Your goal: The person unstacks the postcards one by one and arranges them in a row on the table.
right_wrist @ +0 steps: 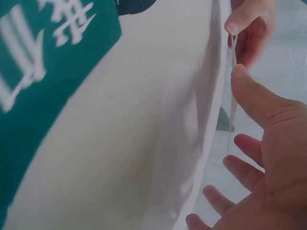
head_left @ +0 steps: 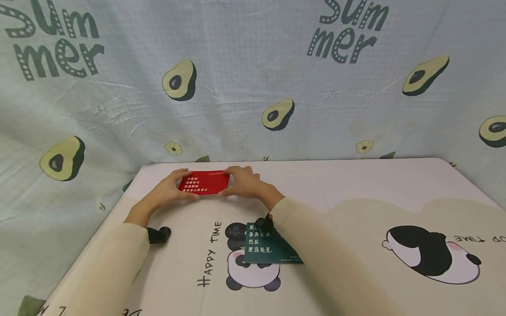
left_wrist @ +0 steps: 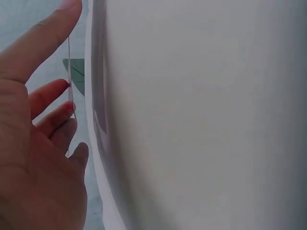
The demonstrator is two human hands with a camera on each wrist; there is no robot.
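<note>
A red card (head_left: 204, 182) with white writing is held up near the table's far edge, between both hands. My left hand (head_left: 171, 188) grips its left end, thumb at the near edge and fingers at the far one. At the other end my right hand (head_left: 246, 183) pinches it the same way. Both wrist views catch the card edge-on, as a thin line (left_wrist: 70, 81) by the left thumb and a thin strip (right_wrist: 233, 103) by the right thumb. A dark green card (head_left: 262, 245) with white writing lies on the table, partly hidden under the right forearm.
The table (head_left: 340, 184) has a pale cloth printed with a panda (head_left: 253, 275), another animal figure (head_left: 431, 254) and lettering. Behind it hangs a light curtain (head_left: 229, 131) with avocados and words. Black straps with cameras (head_left: 159, 235) sit at the wrists.
</note>
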